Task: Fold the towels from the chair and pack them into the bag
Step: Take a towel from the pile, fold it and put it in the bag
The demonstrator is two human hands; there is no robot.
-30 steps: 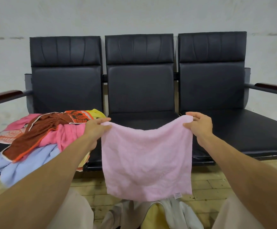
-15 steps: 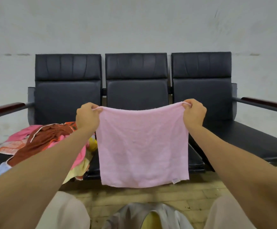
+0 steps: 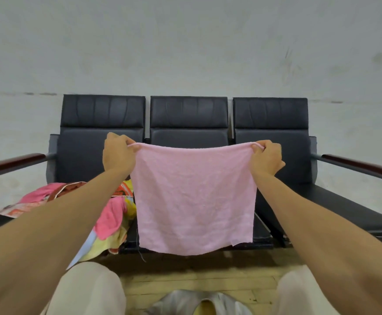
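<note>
Right, a pale grey plaster wall point(image 3: 185, 42) fills the top half. Against it stands a black leather three-seat bench chair point(image 3: 189, 114) with a dark wooden armrest at each end. Pale wood plank floor point(image 3: 197, 278) shows below, between my knees.

The light pink square terry towel point(image 3: 194, 196) hangs spread flat in the air in front of the middle seat. Its top edge is stretched between my two hands with a slight sag. The bottom edge hangs free below the seat front, clear of the floor.

A heap of unfolded towels in hot pink, yellow, light blue and orange-brown print point(image 3: 111, 217) sits on the left seat. It's partly behind my left forearm and spills over the seat front.

The grey-white fabric bag point(image 3: 181, 301) is at the bottom edge of view between my knees, with yellow showing inside. It's below the pink towel, well apart.

My left hand point(image 3: 117, 153) has its fingers curled, pinching the top left corner. My right hand point(image 3: 266, 159) does the same on the top right corner.
</note>
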